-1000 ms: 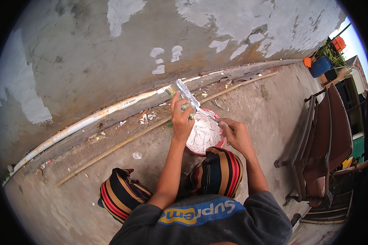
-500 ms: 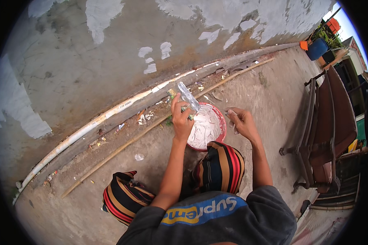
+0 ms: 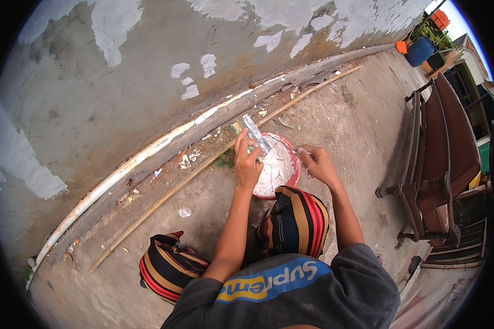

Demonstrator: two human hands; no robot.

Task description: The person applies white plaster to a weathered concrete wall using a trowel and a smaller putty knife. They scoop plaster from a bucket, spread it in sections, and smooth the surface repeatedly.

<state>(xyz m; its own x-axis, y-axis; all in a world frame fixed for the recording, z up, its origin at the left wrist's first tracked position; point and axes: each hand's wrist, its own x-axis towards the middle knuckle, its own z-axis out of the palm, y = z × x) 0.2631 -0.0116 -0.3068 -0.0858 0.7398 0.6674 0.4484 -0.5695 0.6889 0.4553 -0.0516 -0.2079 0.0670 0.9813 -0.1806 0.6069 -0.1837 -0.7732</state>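
Observation:
My left hand [image 3: 248, 168] is closed round a putty knife [image 3: 256, 135], its wide grey blade smeared with white and tilted over the far left side of a red bucket [image 3: 297, 178]. Thick white putty [image 3: 274, 169] fills the bucket, its surface ridged and uneven. At the bucket's right rim is my right hand [image 3: 318, 164], thumb and fingers pinched together. Something small and thin seems to show at those fingertips, too little of it to name. Whitish smears mark the right fingers.
Ahead rises a grey wall [image 3: 126, 82] with white patches. A white pipe [image 3: 140, 156] runs along its foot, and a bamboo pole [image 3: 164, 197] lies on the ground among litter. A brown wooden bench [image 3: 422, 159] stands at right; a blue barrel [image 3: 420, 52] is farther off.
My right hand has come left to the bucket's rim. The putty knife in my left hand has tilted slightly and sits a little lower. The whole view has shifted slightly.

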